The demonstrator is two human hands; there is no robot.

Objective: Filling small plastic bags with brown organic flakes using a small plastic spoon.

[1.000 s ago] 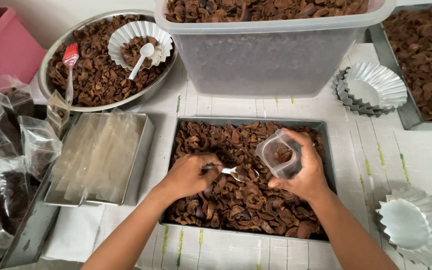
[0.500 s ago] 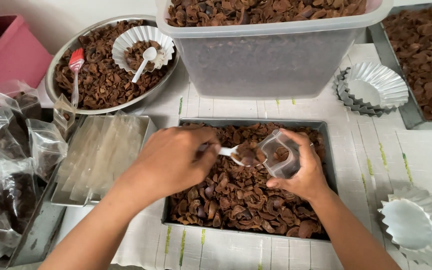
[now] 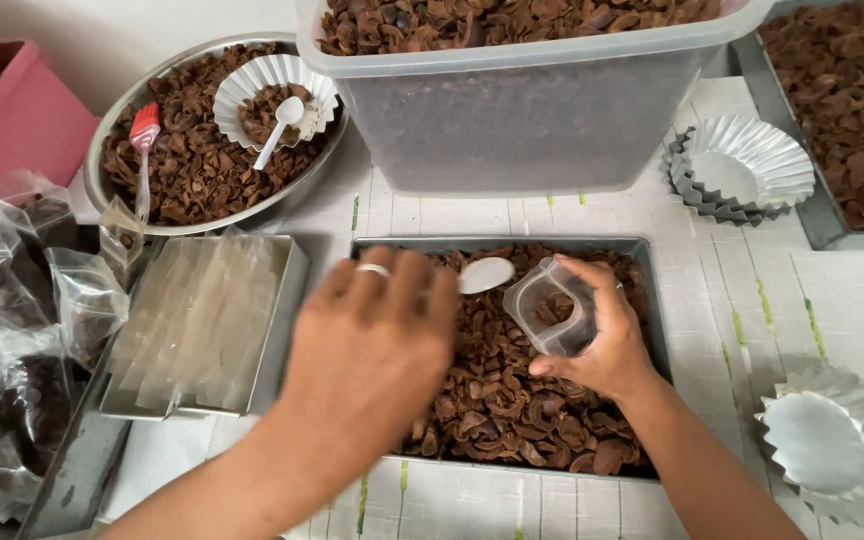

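Now right hand [image 3: 607, 340] grips small clear bag [image 3: 552, 310], mouth open; left hand [image 3: 377, 335] holds white spoon [image 3: 485, 274].

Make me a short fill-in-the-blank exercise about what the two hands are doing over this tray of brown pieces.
1. The left hand holds a small white ____ over the rectangular tray.
2. The right hand holds a small clear plastic ____ with its mouth open.
3. A ring shows on a finger of the ____ hand.
4. A brush with a ____ head lies in the round metal bowl.

Missing words: spoon; bag; left; red
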